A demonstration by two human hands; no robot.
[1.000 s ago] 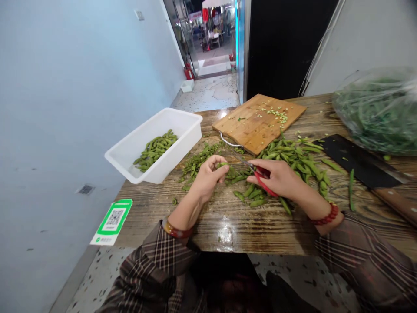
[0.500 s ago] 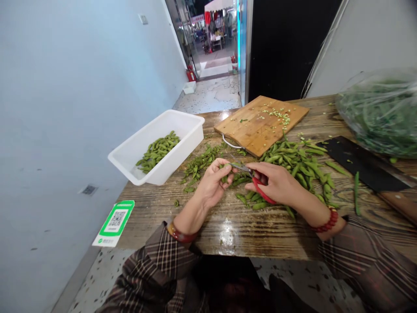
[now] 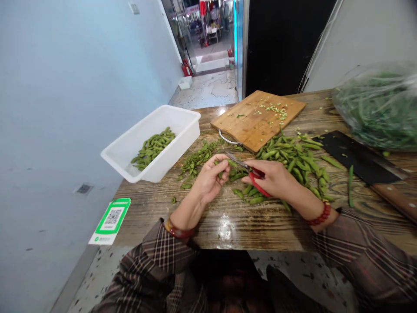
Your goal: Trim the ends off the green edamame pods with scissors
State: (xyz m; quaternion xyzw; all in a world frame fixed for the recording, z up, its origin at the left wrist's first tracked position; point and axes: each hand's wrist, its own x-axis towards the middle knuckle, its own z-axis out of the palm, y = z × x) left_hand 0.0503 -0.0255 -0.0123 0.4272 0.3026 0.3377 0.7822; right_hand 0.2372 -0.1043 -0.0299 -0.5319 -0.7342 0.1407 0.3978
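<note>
My left hand (image 3: 211, 176) pinches a green edamame pod, mostly covered by the fingers. Close to its fingertips are the blades of red-handled scissors (image 3: 259, 186), gripped by my right hand (image 3: 272, 176). Whether the blades touch the pod I cannot tell. Beneath and beyond the right hand lies a loose pile of edamame pods (image 3: 298, 161). Small trimmed bits and pods (image 3: 198, 158) are scattered beyond the left hand. A white plastic tub (image 3: 180, 152) at the left holds more pods (image 3: 153, 148).
Behind the pile a wooden cutting board (image 3: 250, 121) carries chopped green bits. A cleaver (image 3: 361, 161) lies at the right, near a clear bag of greens (image 3: 378, 106). A QR code card (image 3: 112, 221) sits at the wooden table's (image 3: 208, 234) left edge.
The view has shifted slightly, so everything sits a little higher and further left. The scissor blades now look a bit further apart from the left fingertips.
</note>
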